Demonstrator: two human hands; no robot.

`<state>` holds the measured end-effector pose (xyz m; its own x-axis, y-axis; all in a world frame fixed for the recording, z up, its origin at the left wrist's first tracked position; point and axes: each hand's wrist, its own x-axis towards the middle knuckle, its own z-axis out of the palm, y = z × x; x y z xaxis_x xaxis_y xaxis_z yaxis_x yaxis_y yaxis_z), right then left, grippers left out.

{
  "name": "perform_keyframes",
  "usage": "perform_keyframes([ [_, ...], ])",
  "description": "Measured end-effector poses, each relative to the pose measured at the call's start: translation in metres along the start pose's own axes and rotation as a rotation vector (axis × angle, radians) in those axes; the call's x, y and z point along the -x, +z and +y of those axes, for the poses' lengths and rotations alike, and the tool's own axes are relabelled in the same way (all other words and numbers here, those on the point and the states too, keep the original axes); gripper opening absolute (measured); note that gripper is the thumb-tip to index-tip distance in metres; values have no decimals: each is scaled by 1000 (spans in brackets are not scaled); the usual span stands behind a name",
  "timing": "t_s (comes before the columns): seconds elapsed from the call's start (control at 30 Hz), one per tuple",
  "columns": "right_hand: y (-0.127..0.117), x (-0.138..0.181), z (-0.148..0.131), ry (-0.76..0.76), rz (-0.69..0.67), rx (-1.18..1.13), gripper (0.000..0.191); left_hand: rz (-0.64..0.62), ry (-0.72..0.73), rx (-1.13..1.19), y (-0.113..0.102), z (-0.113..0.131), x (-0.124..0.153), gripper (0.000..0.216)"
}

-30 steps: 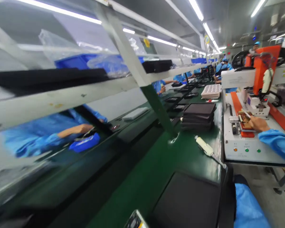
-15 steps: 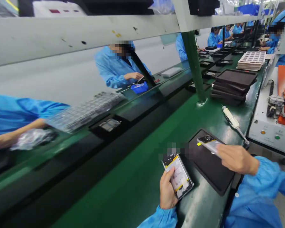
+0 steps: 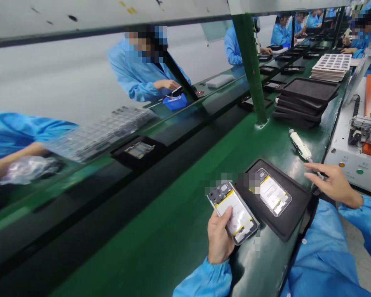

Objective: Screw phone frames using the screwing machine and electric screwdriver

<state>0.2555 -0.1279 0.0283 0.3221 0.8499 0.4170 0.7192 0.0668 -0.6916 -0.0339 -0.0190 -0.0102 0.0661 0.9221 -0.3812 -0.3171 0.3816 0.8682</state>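
Note:
My left hand [image 3: 220, 236] is closed around an opened smartphone [image 3: 235, 214], thumb across its white battery, above the green bench. The phone's inner parts face up, with yellow strips at the battery's ends. To the right, a second opened smartphone [image 3: 274, 192] lies flat on a black tray [image 3: 284, 229], also with its battery showing. My right hand [image 3: 334, 181] is open and empty beyond the tray's right edge, thumb and fingers apart. Just past its fingertips lies a white electric screwdriver [image 3: 300, 145], its lower end partly hidden by the hand.
Several black trays [image 3: 309, 97] are stacked farther along the bench, with a pile of white cell trays [image 3: 332, 66] behind. A green post [image 3: 253, 70] rises nearby. A dark conveyor strip runs left, carrying a tray with a device [image 3: 139, 150]. Co-workers in blue sit opposite.
My right hand has let go of the second smartphone, now flat on the black tray, and has moved right toward the screwdriver. My left hand still holds its phone. The view has tilted slightly down.

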Motion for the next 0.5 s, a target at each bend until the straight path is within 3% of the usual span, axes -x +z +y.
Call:
perform_keyframes([
  [0.1, 1, -3, -24, 64, -52, -189, 36, -188, 35, -77, 32, 0, 21, 57],
  [0.17, 12, -3, -46, 27, -78, -247, 58, -330, 118, -197, 58, -7, 36, 46],
  [0.27, 32, -1, -69, -77, 3, -118, 85, -447, 292, -388, 95, -22, 56, 25],
  [0.33, 38, -2, -68, -128, 93, -29, 77, -499, 338, -463, 111, -29, 64, 20],
  [0.4, 27, -8, -55, -156, 194, 5, 62, -616, 318, -510, 118, -27, 64, 28],
  [0.47, -5, -17, -32, -152, 315, 68, 50, -705, 322, -558, 114, -19, 53, 41],
  [0.5, -28, -23, -19, -133, 382, 124, 46, -689, 351, -583, 108, -13, 44, 47],
])
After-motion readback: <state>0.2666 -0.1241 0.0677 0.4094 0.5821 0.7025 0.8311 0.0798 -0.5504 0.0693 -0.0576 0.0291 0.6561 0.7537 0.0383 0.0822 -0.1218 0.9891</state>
